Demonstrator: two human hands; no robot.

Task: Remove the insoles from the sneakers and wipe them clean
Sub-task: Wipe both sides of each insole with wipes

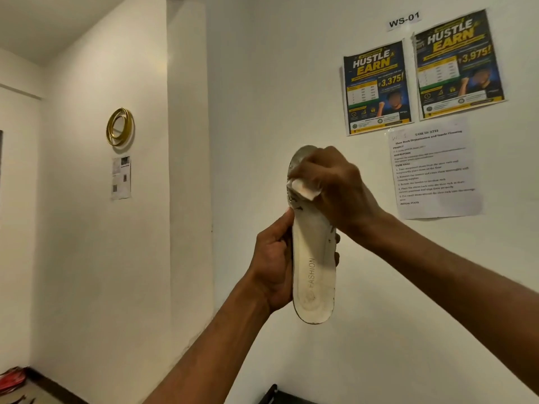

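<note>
A white insole [313, 266] printed with "FASHION" stands upright in front of the wall, heel end down, with dark scuffs near its middle. My left hand [272, 265] grips its lower half, thumb along the left edge and fingertips showing past the right edge. My right hand [332, 182] holds a small folded white wipe [303, 189] and presses it against the toe end, covering most of that part. No sneakers are in view.
The white wall behind carries two dark posters [377, 88], a printed task sheet [434, 170] and a "WS-01" label [404, 21]. A gold ring ornament [120, 127] hangs on the left wall. A dark object's edge [272, 393] shows at the bottom, something red [11, 380] on the floor at lower left.
</note>
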